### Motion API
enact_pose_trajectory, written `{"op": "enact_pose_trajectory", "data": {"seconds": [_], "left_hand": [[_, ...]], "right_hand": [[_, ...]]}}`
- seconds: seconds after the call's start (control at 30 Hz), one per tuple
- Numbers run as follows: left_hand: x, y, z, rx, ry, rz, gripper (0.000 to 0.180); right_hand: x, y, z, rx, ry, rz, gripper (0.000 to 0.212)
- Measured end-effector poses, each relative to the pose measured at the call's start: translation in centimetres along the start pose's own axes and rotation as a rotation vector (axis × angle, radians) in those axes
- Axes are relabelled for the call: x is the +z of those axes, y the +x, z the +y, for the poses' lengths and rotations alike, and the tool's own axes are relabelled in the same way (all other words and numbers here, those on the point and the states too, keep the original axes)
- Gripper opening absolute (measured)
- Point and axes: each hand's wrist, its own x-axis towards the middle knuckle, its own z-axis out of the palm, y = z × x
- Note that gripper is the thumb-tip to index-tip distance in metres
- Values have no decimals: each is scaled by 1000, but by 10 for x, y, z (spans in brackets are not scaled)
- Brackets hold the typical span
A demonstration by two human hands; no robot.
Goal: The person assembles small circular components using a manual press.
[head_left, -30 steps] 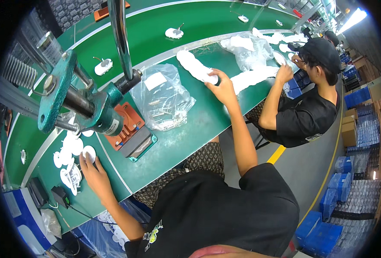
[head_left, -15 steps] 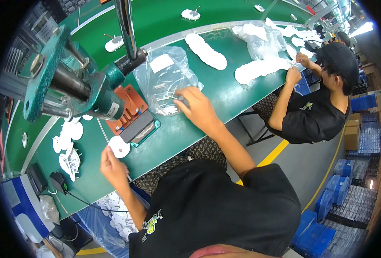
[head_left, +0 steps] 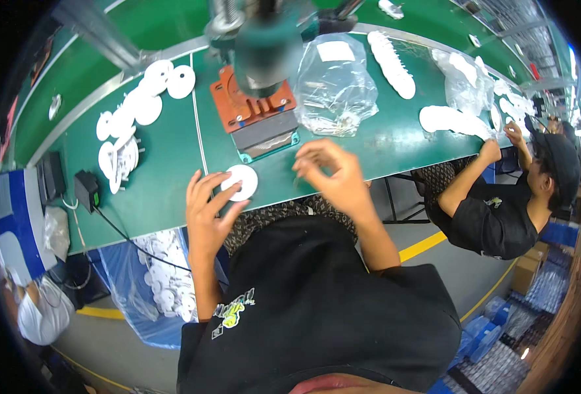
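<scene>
Near the front edge of the green table (head_left: 166,190), a white disc (head_left: 243,182) is held along its left side by the fingers and thumb of the left hand (head_left: 207,209), whose forearm is pointed nearly straight up the view. To its right, the right hand (head_left: 333,174) is raised, angled leftward with fingers loosely curled; whether anything is pinched there cannot be told. Beyond, an orange fixture (head_left: 256,108) is flanked by a clear plastic bag (head_left: 335,92) and loose white discs (head_left: 147,110).
</scene>
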Motion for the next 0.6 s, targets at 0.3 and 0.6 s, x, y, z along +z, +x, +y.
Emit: {"op": "enact_pose_trajectory", "data": {"seconds": [0.3,0.6], "left_hand": [[15,-1,14,-40,59,119,32],[8,-2,10,-87,-121,44,28]], "right_hand": [[48,-50,54,-450,-249,171,15],[17,-39,42,-784,-496,156,17]]}}
